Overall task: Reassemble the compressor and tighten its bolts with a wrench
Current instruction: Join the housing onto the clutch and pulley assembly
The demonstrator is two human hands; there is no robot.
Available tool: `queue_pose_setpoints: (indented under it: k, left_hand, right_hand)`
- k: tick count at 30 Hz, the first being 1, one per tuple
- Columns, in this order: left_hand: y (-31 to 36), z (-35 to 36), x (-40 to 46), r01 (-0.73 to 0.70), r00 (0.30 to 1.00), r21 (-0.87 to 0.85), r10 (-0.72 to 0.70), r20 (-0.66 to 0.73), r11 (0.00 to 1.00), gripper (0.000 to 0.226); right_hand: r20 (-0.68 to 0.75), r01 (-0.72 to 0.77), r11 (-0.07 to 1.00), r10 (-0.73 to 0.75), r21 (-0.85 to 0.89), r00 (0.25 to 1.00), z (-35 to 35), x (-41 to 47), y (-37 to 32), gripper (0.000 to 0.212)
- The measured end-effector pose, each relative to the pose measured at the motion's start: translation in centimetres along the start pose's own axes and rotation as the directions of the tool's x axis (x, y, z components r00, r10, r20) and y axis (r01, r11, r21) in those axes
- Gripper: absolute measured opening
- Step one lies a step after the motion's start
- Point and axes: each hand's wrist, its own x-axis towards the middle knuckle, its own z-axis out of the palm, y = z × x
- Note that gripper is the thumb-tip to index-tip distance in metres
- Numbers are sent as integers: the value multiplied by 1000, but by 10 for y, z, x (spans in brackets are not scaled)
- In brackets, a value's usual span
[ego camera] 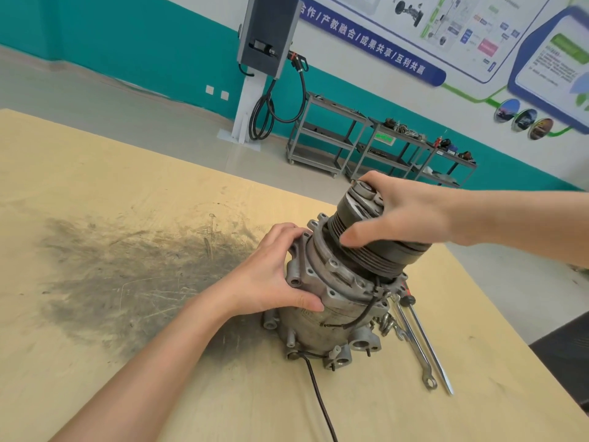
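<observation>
1. Compressor (331,301): I see it standing on end right of centre in the frame, on the wooden table (95,186); grey cast body with bolt lugs round its flange.
2. Pulley (376,237): dark, grooved, at the compressor's upper end, tilted toward the upper right of the frame.
3. Left hand (271,272): fingers curled round the flange on the left side of the body, thumb pressed against the housing below.
4. Right hand (401,212): comes in from the right edge and grips the pulley from above, fingers over its top face, thumb on the grooves.
5. Wrench (414,346): lies flat on the table just right of the compressor, ring end toward the lower right.
6. Screwdriver (427,342): lies beside the wrench, dark handle nearest the compressor.
7. Loose bolts (387,322): small cluster between compressor base and wrench; I cannot count them.
8. Black cable (318,397): runs from the base to the bottom edge.
9. Dark smudge (127,282): wide stain on the table, left of centre.
</observation>
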Motion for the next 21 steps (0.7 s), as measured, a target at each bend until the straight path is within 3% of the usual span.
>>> queue_pose_setpoints:
  k: [4, 8, 15, 18, 21]
  left_hand:
    - [0, 5, 0, -3, 1000, 24, 4, -29, 1000, 109]
    - [0, 5, 0, 1, 1000, 31, 0, -28, 1000, 108]
    - [4, 2, -1, 1, 1000, 22, -1, 6, 1000, 113]
    - [5, 2, -1, -7, 1000, 8, 7, 23, 1000, 114]
    - [6, 1, -1, -6, 999, -2, 6, 41, 1000, 117]
  right_hand:
    - [27, -139, 988, 138, 65, 990, -2, 6, -4, 76]
    - [4, -170, 985, 170, 34, 985, 2, 5, -6, 86]
    - [8, 200, 935, -207, -293, 978, 0, -5, 5, 74]
    - [39, 334, 836, -353, -435, 935, -4, -5, 14, 85]
    - [144, 525, 668, -538, -527, 831, -10, -5, 14, 94]
